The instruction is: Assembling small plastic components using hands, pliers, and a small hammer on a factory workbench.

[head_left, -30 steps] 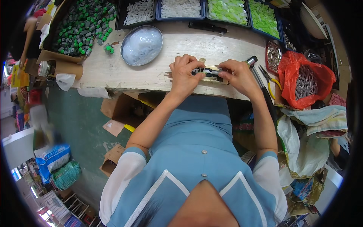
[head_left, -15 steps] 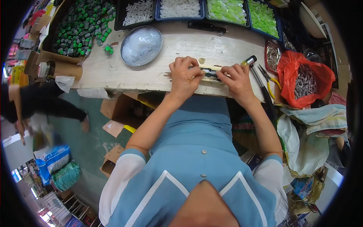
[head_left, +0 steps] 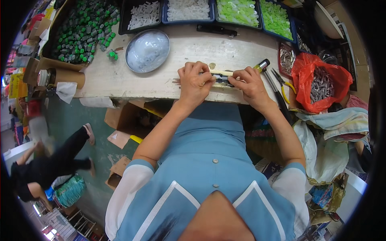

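Both hands meet over the near edge of a pale workbench. My left hand has its thumb and fingers pinched at the left end of a small dark part with a light metallic section. At the right end of that same part, my right hand presses with thumb and bent fingers. A cream strip lies just behind the part, between the hands. The fingers cover both ends of the part, so its exact kind cannot be made out.
Right of my hands lie a mallet and yellow-handled pliers, near a red bag of grey pieces. Behind are a round dish, a black tool, parts trays and a box of green-grey pieces. A person walks at left.
Both hands stay pinched at the part with barely any movement. The person at left has moved down along the floor, and the whole view has shifted slightly.
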{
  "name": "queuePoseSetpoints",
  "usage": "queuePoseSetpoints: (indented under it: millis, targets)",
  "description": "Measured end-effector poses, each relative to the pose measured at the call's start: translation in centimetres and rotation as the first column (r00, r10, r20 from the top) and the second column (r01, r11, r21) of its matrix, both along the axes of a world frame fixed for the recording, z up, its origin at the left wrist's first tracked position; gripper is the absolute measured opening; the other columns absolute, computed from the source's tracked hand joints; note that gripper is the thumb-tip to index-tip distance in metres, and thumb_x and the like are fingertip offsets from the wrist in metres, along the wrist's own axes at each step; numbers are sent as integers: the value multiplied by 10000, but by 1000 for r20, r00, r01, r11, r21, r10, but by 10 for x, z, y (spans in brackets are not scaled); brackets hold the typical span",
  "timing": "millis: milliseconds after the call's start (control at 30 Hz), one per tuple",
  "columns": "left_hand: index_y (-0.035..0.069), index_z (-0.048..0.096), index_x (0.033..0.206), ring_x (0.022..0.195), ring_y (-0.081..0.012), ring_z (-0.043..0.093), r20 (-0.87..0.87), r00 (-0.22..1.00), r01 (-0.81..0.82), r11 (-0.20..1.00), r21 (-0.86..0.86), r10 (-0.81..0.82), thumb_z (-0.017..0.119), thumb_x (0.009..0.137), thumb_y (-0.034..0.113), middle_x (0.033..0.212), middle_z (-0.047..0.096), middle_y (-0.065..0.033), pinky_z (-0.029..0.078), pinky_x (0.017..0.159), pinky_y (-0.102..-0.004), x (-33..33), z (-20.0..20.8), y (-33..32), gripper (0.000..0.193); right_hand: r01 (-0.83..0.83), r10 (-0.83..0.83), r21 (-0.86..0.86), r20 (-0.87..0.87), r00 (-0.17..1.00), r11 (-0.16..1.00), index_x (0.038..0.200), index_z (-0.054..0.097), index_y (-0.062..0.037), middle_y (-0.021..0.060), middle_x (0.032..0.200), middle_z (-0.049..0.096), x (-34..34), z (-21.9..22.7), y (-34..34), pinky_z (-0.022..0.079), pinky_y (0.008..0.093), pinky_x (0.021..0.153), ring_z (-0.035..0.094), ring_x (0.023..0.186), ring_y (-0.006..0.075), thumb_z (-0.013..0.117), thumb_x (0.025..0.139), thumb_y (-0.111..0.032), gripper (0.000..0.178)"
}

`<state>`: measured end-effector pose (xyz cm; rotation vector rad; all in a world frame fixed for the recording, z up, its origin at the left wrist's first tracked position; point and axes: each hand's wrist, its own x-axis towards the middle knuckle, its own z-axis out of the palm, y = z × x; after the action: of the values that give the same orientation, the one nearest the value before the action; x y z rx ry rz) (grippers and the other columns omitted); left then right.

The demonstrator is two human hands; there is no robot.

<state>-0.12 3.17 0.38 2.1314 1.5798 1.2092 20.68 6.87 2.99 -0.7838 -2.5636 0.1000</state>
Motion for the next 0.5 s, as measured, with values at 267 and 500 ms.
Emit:
queuePoseSetpoints:
  millis: [267,500]
  targets:
    - [125,619,683,859,-194,450,-15,1000,26,999,-26,-26,686,653,102,879,547,-1,275,762,-336,-2,4,-3,77,-3,-34,-509,-64,997,861,837,693,-126,30,826,555,1,6,18,397,320,706,526,821,217,626,671,44,247]
    - [104,629,703,903,-218,465,59,998,23,999,-25,-21,680,638,76,874,540,-11,278,779,-366,-2,9,-2,88,212,-210,6,-108,972,977,898,644,-86,100,845,566,-21,70,142,450,380,682,559,800,279,637,721,-52,180]
